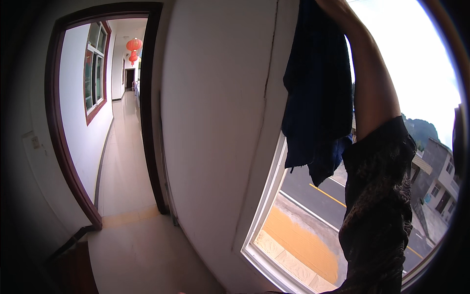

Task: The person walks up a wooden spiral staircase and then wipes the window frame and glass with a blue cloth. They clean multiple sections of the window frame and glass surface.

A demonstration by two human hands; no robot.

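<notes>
My right hand [333, 8] is raised to the top edge of the picture, where its fingers are cut off. From it hangs a dark blue cloth [317, 88], creased, with a frayed lower edge. The cloth hangs in front of the wall's edge and partly covers the window opening. A dark patterned sleeve [378, 205] covers the upper part of my right arm, and the forearm is bare. My left hand is out of view.
The white window frame [262, 266] borders an opening above a road [312, 194] and houses [440, 180]. Left of the white wall [216, 110], a dark-framed doorway [49, 92] leads to a tiled corridor [126, 154] with red lanterns [134, 45].
</notes>
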